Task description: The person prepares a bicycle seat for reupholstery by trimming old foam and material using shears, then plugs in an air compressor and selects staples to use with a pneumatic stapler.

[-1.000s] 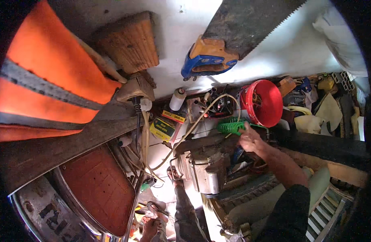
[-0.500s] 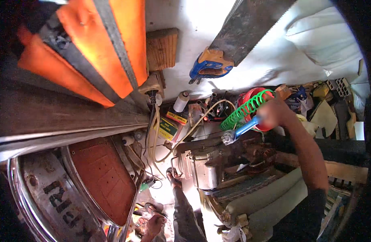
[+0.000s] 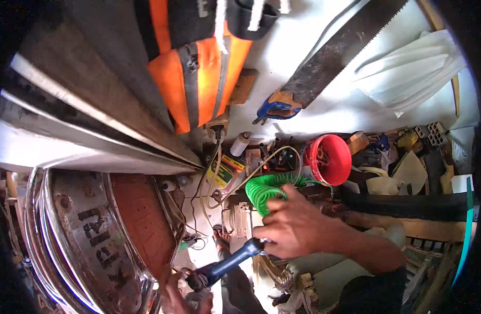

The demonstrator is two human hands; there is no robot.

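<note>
Watching the head view: I had one wide picture, dark round its rim.
Right hand (image 3: 295, 225): I saw it right of centre, below the middle, fingers closed narrowly on the upper end of a dark blue tool (image 3: 235, 264).
Tool's place: it slanted through the lower middle of the frame, its blackish head pointing down to the left.
Left hand (image 3: 179, 294): at the bottom, left of centre, it was close beside that head, fingers partly curled; I could not tell whether they gripped it.
Green coiled hose (image 3: 261, 194): its loops showed near mid-frame, just above the right hand.
Red bucket (image 3: 343, 157): it showed right of the hose, with things inside.
Yellow box (image 3: 225, 175): it lay left of the hose, near a white spool (image 3: 240, 144).
Handsaw (image 3: 324, 78): it slanted across the upper right, its blue handle (image 3: 277, 108) lowest.
</note>
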